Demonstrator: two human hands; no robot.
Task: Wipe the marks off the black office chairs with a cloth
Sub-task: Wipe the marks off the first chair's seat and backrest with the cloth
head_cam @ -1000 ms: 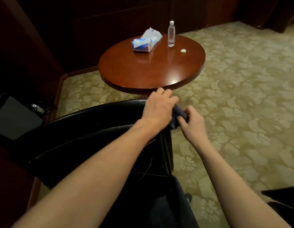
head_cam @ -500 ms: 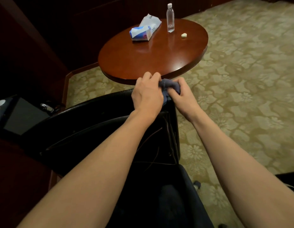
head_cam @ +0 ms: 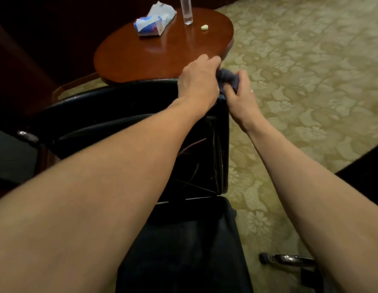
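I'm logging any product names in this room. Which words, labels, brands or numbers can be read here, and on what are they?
Nothing can be read for certain.
White plastic bag: a few dark letters near its top edge, too blurred and cut off to read.
Tissue pack: blue and red print, too blurred to read.
Water bottle: clear, no label legible.
Cloth, black chair, round table: no text.

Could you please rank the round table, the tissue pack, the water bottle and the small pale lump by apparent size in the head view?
1. round table
2. tissue pack
3. water bottle, though its top is cut off by the frame
4. small pale lump
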